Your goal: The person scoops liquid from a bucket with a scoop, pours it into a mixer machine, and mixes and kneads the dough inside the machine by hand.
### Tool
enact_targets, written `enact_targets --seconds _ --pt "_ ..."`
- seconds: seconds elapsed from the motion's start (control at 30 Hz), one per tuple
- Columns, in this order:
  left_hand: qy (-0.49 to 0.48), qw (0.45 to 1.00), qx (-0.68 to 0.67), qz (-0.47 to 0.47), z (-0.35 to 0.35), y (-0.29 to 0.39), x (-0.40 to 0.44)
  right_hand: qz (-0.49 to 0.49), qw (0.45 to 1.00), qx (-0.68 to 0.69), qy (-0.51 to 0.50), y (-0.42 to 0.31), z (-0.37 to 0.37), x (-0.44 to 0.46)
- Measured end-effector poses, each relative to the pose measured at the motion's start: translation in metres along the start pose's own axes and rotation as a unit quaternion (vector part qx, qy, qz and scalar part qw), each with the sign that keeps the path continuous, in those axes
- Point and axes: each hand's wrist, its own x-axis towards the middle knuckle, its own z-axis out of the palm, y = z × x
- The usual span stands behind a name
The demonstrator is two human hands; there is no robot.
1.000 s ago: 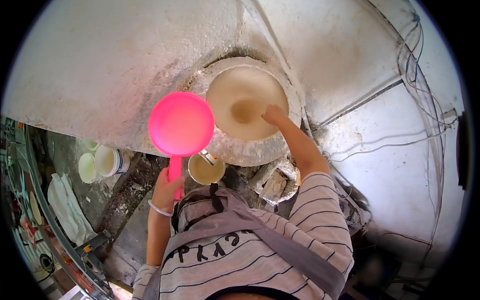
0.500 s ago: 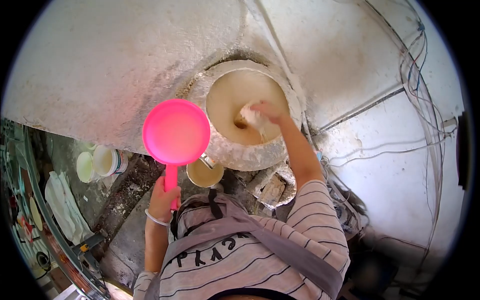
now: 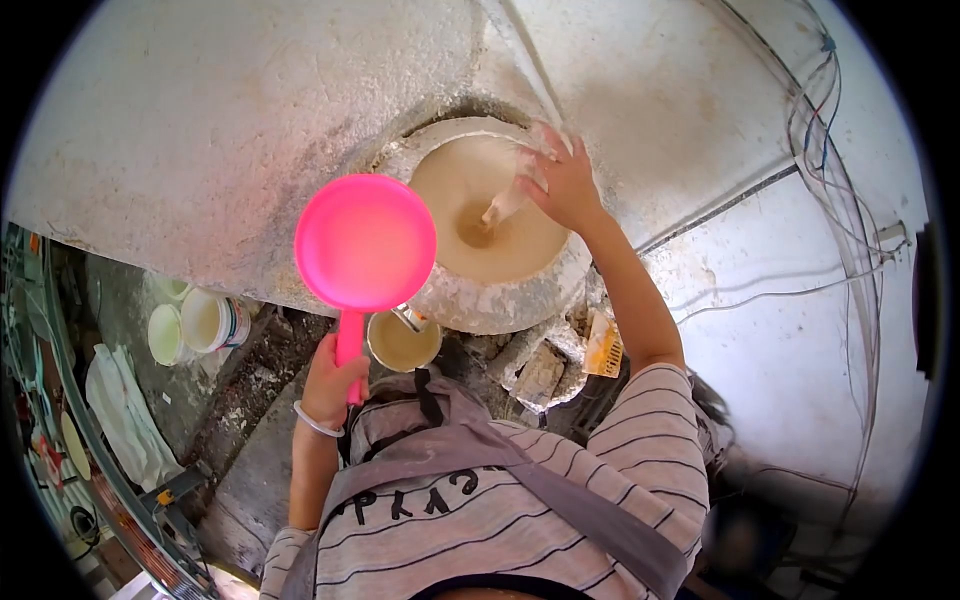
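A: Where is the pink dipper (image 3: 366, 245) held?

B: Beside the round basin (image 3: 490, 308), its handle (image 3: 350, 345) being clasped by the left hand (image 3: 333, 382). The right hand (image 3: 568, 192) is opened, fingers spread, above the basin's edge; blurred pale matter (image 3: 508, 206) is seen beneath.

A: How might the dipper handle?

B: Light, fairly stiff plastic is suggested, probably slippery if wet. It is best gripped by the handle, bowl level; any contents cannot be discerned.
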Motion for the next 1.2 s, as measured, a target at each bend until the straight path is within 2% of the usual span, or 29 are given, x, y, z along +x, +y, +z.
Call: enact_targets --seconds 0.03,0.13,0.2,0.27,0.37,0.47,0.5,0.57,0.67,0.73,0.8,0.83,0.93,1.03,1.13,1.2 --pt "0.004 1.000 0.001 -0.001 0.002 0.000 -0.002 0.037 0.999 -0.034 0.007 -0.001 0.003 0.000" --pt "0.012 1.000 0.002 -0.008 -0.001 -0.004 -0.006 0.129 0.965 0.095 -0.209 0.018 0.079 -0.031" --pt "0.018 1.000 0.002 -0.013 -0.002 -0.005 -0.007 0.188 0.890 0.077 -0.409 0.022 0.120 -0.047" --pt "0.026 0.999 0.003 -0.021 -0.001 -0.002 -0.013 0.207 0.829 0.083 -0.513 0.024 0.143 -0.054" --pt "0.050 0.998 -0.015 -0.028 -0.003 -0.005 -0.018 0.368 0.698 0.184 -0.586 0.001 0.146 -0.079" --pt "0.071 0.997 -0.024 -0.033 -0.005 -0.007 -0.020 0.426 0.653 0.236 -0.580 0.012 0.227 -0.123" --pt "0.068 0.997 -0.023 -0.033 -0.004 -0.006 -0.020 0.481 0.632 0.340 -0.503 0.016 0.225 -0.125" --pt "0.062 0.997 -0.020 -0.032 -0.005 -0.004 -0.019 0.559 0.551 0.528 -0.323 0.015 0.210 -0.122" --pt "0.060 0.998 -0.007 -0.010 -0.006 -0.006 -0.011 0.508 0.522 0.645 -0.231 0.016 0.132 -0.063" --pt "0.045 0.999 -0.003 -0.011 -0.005 -0.003 -0.006 0.371 0.772 0.458 -0.237 0.036 0.131 -0.044" --pt "0.032 0.999 -0.003 -0.011 -0.003 0.000 -0.001 0.186 0.887 0.279 -0.318 0.021 0.065 -0.006" --pt "0.025 1.000 -0.005 -0.009 -0.002 0.002 0.001 0.086 0.916 0.179 -0.347 0.015 0.037 0.008" --pt "0.011 1.000 -0.007 -0.003 0.001 0.005 0.005 0.065 0.983 0.121 -0.121 0.006 0.016 0.008" --pt "0.003 1.000 -0.014 0.000 0.006 0.008 0.007 -0.034 0.988 0.023 -0.151 -0.013 0.022 -0.005" --pt "0.003 1.000 -0.018 0.003 0.008 0.012 0.005 0.050 0.994 -0.054 -0.077 -0.011 0.031 -0.002" --pt "0.007 1.000 -0.024 0.000 0.007 0.008 0.003 0.080 0.983 0.040 -0.159 0.010 0.074 -0.011"
